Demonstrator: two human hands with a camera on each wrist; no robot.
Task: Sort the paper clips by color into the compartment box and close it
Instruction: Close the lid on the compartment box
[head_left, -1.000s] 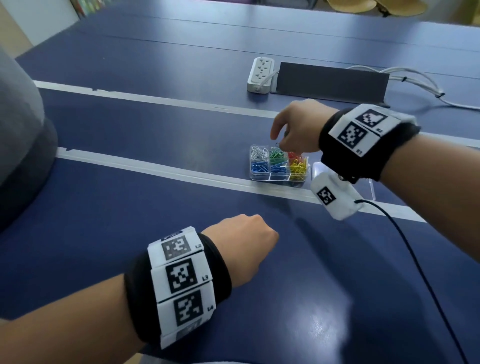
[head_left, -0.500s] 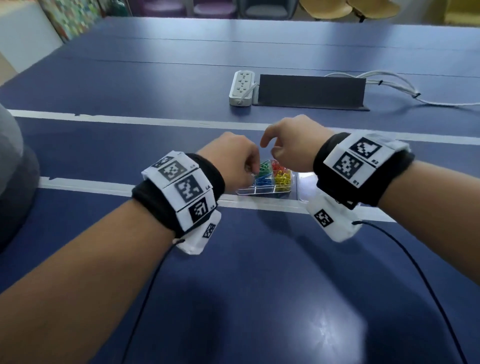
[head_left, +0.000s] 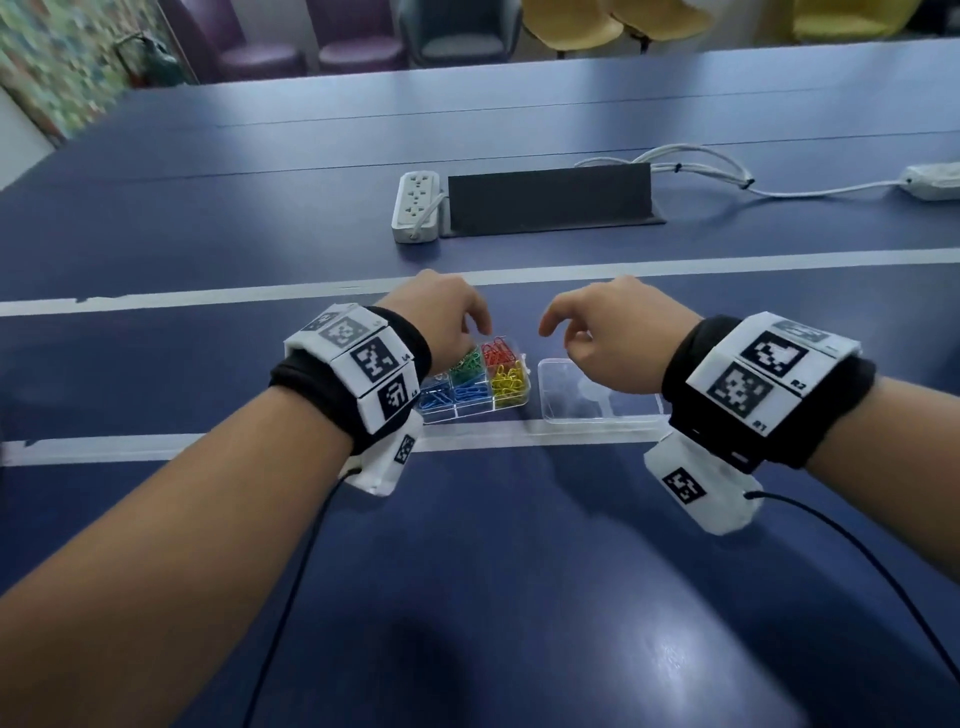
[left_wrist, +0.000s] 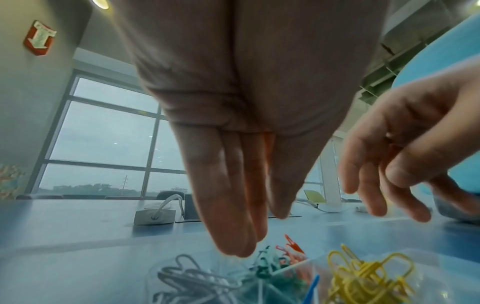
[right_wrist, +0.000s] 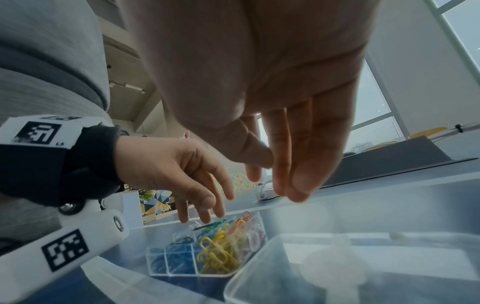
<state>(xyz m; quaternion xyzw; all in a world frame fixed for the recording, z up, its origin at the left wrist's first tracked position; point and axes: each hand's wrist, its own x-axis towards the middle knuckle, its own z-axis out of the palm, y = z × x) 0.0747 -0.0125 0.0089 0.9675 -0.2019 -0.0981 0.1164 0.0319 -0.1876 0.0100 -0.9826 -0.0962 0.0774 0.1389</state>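
Observation:
A small clear compartment box (head_left: 511, 404) sits open on the blue table, holding red clips (head_left: 498, 353), green clips (head_left: 467, 362), yellow clips (head_left: 508, 385) and blue clips (head_left: 451, 397); silver clips (left_wrist: 192, 281) show in the left wrist view. Its clear lid (head_left: 597, 402) lies flat just right of it. My left hand (head_left: 478, 332) hovers over the box's far left part, fingers (left_wrist: 233, 236) pointing down, holding nothing. My right hand (head_left: 553, 330) hangs above the lid's near-left area, fingers (right_wrist: 298, 181) relaxed and empty.
A white power strip (head_left: 415, 208) and a dark raised panel (head_left: 550, 200) lie beyond the box, with white cables (head_left: 727, 176) running right. White tape lines (head_left: 208, 447) cross the table. Chairs stand along the far edge.
My left hand came forward from the near table to over the box. My right hand shifted right, off the box to above the lid, which now shows.

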